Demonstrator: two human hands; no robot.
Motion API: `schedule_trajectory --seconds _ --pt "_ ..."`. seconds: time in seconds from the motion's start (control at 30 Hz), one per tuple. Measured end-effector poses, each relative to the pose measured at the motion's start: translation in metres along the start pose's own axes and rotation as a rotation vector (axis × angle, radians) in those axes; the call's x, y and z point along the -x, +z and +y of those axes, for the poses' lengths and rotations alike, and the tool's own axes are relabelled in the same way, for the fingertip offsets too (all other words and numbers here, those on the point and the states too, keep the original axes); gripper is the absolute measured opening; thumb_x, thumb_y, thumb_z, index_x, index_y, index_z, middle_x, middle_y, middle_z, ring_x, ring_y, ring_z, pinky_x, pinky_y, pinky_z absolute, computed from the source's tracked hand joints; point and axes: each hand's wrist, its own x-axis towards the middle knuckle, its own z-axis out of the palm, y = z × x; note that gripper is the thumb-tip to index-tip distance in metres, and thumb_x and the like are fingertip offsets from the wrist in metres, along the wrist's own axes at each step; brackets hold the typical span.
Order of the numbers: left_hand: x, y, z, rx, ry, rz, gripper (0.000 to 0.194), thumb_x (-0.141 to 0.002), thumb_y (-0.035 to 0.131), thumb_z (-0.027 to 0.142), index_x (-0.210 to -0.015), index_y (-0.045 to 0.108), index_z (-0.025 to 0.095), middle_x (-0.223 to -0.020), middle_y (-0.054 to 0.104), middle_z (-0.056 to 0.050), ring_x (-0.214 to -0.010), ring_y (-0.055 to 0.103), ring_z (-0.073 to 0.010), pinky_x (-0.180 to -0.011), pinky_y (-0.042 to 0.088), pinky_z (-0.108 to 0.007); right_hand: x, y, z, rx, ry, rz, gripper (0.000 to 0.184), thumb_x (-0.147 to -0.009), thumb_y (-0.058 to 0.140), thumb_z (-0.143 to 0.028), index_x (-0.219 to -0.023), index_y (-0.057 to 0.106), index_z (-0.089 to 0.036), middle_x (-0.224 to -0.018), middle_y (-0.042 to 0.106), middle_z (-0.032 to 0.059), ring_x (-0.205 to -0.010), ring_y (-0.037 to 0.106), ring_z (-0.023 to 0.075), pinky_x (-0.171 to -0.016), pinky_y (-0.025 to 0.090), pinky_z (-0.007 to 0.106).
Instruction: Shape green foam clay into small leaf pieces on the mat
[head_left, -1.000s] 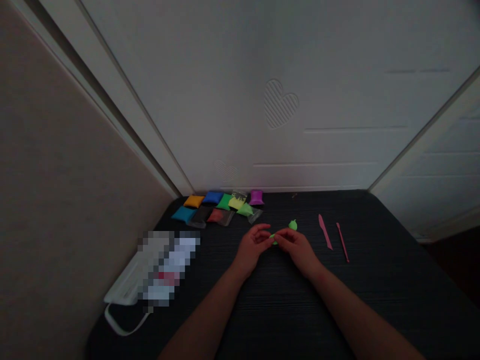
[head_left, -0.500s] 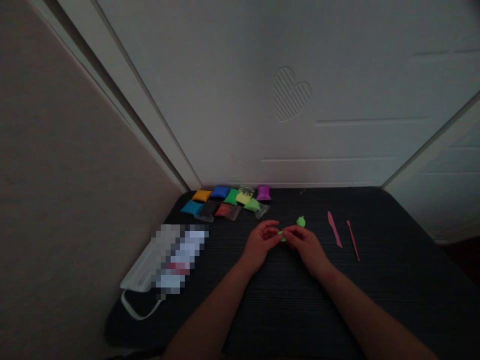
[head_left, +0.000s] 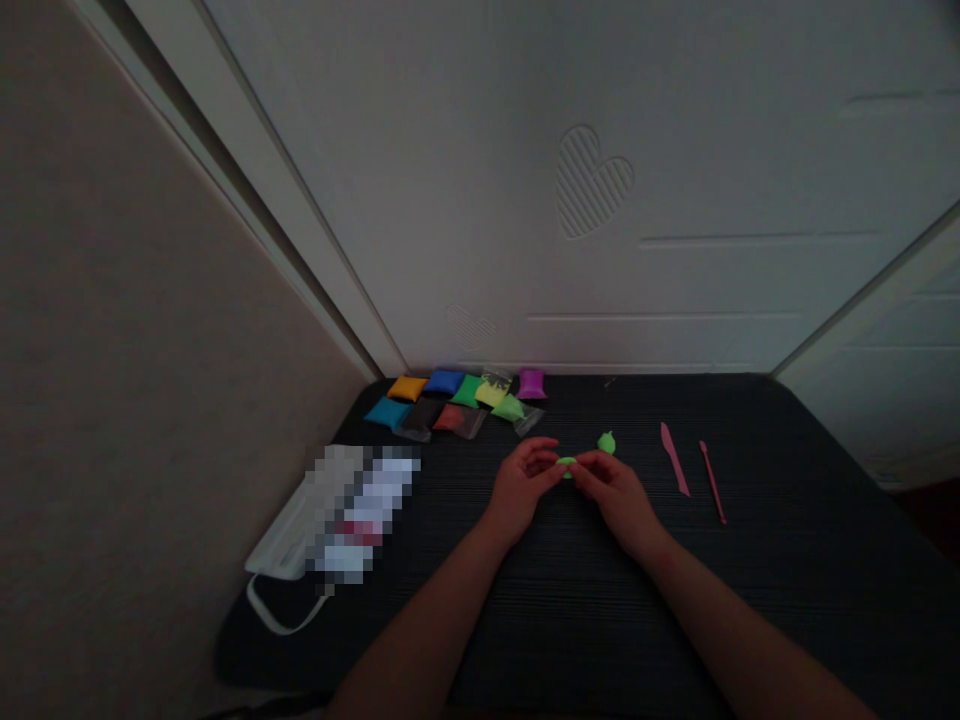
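Note:
Between my two hands is a small piece of light green modelling clay (head_left: 567,467), pinched from both sides. My left hand (head_left: 523,485) grips its left edge with the thumb and a fingertip, the other fingers curled. On the opposite edge, the thumb and index finger of my right hand (head_left: 616,494) press the clay. Just beyond my right hand, a rounded lump of the same green clay (head_left: 606,443) with a small pointed tip lies on the dark table (head_left: 555,620). The fingers partly hide the held piece.
A pink plastic knife (head_left: 675,460) and a thin pink modelling tool (head_left: 712,482) lie to the right. At the back left are several coloured clay packets, including a purple one (head_left: 532,384) and a blue one (head_left: 444,381). A white strapped item (head_left: 289,545), partly pixelated, lies at left.
The whole view has shifted, so the table and hands appear further right and slightly higher. Both hands keep their pinch on the green clay, and slightly more of it shows between the fingers.

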Motion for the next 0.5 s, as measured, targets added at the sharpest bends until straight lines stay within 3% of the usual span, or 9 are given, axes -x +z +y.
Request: schedule_trajectory --seconds 0.5 --pt "0.0010 -0.0019 0.0005 -0.007 0.027 -0.014 0.038 -0.061 0.067 0.021 -0.096 0.054 0.018 -0.080 0.058 0.000 -0.073 0.056 -0.0113 -0.073 0.043 -0.027 0.0008 -0.0028 0.0018 -0.003 0.009 -0.055 0.020 -0.075 0.052 -0.038 -0.077 0.057 -0.018 -0.061 0.051 -0.0030 -0.054 0.043 0.0092 -0.052 0.032 0.023"
